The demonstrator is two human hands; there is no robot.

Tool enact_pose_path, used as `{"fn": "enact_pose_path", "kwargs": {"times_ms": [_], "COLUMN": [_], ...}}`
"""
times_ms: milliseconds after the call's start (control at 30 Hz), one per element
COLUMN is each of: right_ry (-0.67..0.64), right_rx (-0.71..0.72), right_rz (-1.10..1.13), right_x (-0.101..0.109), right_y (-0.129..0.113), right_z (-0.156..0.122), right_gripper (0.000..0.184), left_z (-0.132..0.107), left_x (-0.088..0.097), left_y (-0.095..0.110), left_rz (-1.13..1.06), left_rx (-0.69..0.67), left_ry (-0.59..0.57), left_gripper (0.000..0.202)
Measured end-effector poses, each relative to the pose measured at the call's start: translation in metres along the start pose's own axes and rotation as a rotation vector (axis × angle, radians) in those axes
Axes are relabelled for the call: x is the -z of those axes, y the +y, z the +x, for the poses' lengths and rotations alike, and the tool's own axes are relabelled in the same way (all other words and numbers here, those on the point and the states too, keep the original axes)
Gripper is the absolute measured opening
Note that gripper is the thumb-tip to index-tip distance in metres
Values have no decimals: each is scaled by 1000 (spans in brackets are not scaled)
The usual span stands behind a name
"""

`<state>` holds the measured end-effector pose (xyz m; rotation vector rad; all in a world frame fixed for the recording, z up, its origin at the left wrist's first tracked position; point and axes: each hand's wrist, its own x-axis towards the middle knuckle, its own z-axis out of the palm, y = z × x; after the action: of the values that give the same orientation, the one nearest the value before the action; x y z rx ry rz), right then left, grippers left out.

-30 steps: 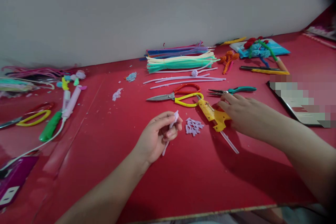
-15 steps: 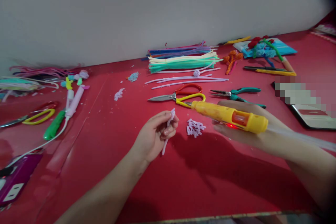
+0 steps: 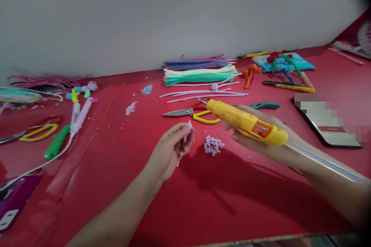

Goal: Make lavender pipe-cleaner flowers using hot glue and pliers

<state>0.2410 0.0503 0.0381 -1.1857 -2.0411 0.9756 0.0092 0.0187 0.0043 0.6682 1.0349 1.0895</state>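
Note:
My left hand (image 3: 174, 146) pinches a short lilac pipe cleaner (image 3: 188, 125), its fluffy tip above the thumb and its stem poking out below. My right hand (image 3: 261, 146) is wrapped round a yellow hot glue gun (image 3: 240, 119) with a clear glue stick (image 3: 321, 160) running out of its back end. The metal nozzle points left, above the handles of the scissors (image 3: 179, 112). Between my hands a small heap of cut lilac pieces (image 3: 213, 145) lies on the red table (image 3: 179, 208). Green-handled pliers (image 3: 265, 105) are partly hidden behind the glue gun.
Long lilac pipe cleaners (image 3: 203, 94) and cream and green bundles (image 3: 199, 76) lie at the back. On the left are a second pair of scissors (image 3: 40, 132), a green-handled tool (image 3: 57, 142) and a purple power strip (image 3: 20, 200). A phone (image 3: 327, 123) rests at right.
The glue gun in my right hand has risen and shifted slightly left, now covering more of the scissors' handles and the pliers. My left hand keeps its pinch, with the pipe cleaner turned slightly.

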Motion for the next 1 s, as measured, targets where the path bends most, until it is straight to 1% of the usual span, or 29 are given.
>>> {"fn": "enact_pose_path", "kwargs": {"times_ms": [67,167,233,267,367,467,567,633,733,833,900,1000], "right_ry": [19,86,86,63,-38,-108,-99,-105,-85,-96,-130,-111], "right_rx": [-78,-116,-100,-96,-119,-164,-166,-149,-165,-210,-230,-249], "right_rz": [270,707,897,939,915,780,644,608,625,613,573,524], "right_x": [-9,-16,-17,-17,-16,-15,-15,-15,-16,-19,-22,-30], "right_y": [-6,-19,-27,-29,-23,0,23,30,30,27,27,29], "right_z": [3,11,15,17,13,4,-3,-5,-7,-10,-13,-15], "right_gripper": [20,18,14,13,9,6,14,18,26,24,21,18], "left_z": [-3,-6,-7,-6,-4,-2,0,1,1,0,-2,-7], "left_x": [-3,-7,-8,-7,-4,-1,-3,-8,-19,-29,-32,-31], "left_y": [1,1,1,0,-1,2,6,9,11,5,-2,-13], "left_rz": [13,29,22,11,-19,-1,29,30,4,-7,36,184], "left_rx": [-1,-5,-11,-17,-37,-55,-67,-61,-34,1,-3,21], "left_ry": [-50,-134,-149,-139,-104,-91,-55,-28,15,37,16,0], "left_gripper": [14,16,16,16,15,17,16,14,15,14,14,13]}}
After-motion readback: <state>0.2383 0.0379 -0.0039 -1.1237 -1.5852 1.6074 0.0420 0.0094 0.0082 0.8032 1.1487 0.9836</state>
